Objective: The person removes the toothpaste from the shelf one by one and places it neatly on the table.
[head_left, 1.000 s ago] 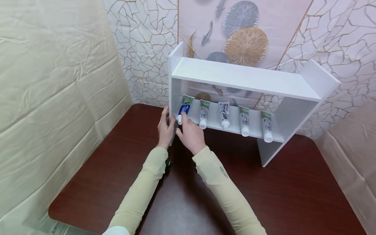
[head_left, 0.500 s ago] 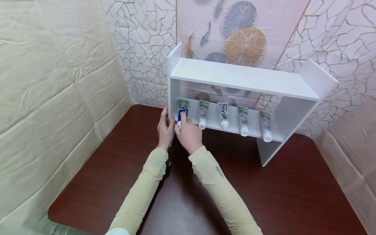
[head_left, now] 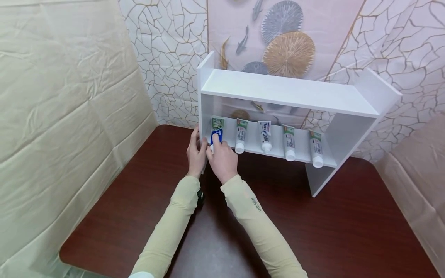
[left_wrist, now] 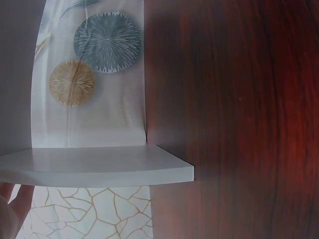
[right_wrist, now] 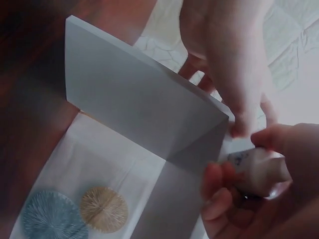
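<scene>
A blue and green toothpaste tube (head_left: 217, 124) lies at the left end of the white shelf's (head_left: 278, 87) lower board, its white cap toward the front. My right hand (head_left: 224, 161) holds this tube near the cap, index finger along its top; the right wrist view shows fingers and thumb on either side of the white cap end (right_wrist: 266, 172). My left hand (head_left: 196, 157) grips the shelf's left side panel (head_left: 204, 112), thumb at the front edge and fingers behind. In the left wrist view only part of a hand (left_wrist: 12, 211) shows beside the panel.
To the right on the same board lie several more tubes: a green and white tube (head_left: 241, 133), a white and blue tube (head_left: 265, 135) and further green ones (head_left: 289, 141). The shelf stands on a dark red-brown table (head_left: 351, 216) before a patterned cloth backdrop (head_left: 170, 58).
The blue and green tube was slanted and now lies straighter, in line with its neighbours. My right hand has shifted slightly left and down with it. The left hand stays on the panel.
</scene>
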`<state>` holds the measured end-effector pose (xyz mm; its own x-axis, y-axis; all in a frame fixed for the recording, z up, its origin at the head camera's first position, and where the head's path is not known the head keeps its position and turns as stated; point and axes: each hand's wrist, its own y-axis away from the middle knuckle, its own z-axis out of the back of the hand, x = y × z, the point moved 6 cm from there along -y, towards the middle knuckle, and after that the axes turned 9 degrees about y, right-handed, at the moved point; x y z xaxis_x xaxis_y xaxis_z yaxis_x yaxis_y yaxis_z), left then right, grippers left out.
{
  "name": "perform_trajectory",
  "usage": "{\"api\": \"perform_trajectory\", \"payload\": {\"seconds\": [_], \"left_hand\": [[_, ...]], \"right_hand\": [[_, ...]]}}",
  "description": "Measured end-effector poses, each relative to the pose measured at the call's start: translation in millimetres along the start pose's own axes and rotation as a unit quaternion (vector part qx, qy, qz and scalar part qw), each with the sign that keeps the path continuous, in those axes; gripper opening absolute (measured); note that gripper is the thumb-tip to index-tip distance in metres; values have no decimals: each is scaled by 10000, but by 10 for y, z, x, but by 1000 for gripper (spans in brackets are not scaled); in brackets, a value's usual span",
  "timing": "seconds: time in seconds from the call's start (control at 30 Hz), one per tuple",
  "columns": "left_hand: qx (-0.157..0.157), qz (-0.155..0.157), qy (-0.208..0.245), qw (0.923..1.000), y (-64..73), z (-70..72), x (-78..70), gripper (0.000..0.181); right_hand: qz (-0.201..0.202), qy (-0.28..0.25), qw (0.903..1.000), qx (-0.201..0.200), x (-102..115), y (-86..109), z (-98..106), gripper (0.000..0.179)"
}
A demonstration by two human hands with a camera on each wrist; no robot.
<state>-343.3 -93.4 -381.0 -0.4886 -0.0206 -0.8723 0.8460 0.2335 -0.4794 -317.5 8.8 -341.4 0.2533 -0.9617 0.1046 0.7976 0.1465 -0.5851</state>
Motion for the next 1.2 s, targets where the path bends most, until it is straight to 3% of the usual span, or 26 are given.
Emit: {"api": "perform_trajectory", "payload": {"seconds": [0.07,0.3,0.53,0.67,0.9,1.2], "left_hand": [[28,47,7,10000,0,-4,12,51],[-95,-37,83,9999,-63,-30,340,50],[-152,-15,24,9999,-44,-18,377,49],[-204,13,55,9998,-24,1,324,51],[-130,40,-17,9999,54,0,-1,51],[-81,119,42,9999,22,-11,-18,52]], "right_hand": [[-40,1,10000,-38,-4,12,-13,22],[-75,49,9997,-226,-10,56,26,21],[-174,-43,9998,-16,-11,115,17,22],[-170,-37,9998,6,5,150,27,22],[-48,105,9999,-62,35,154,76,24],[43,246,9997,-74,42,158,134,24]]}}
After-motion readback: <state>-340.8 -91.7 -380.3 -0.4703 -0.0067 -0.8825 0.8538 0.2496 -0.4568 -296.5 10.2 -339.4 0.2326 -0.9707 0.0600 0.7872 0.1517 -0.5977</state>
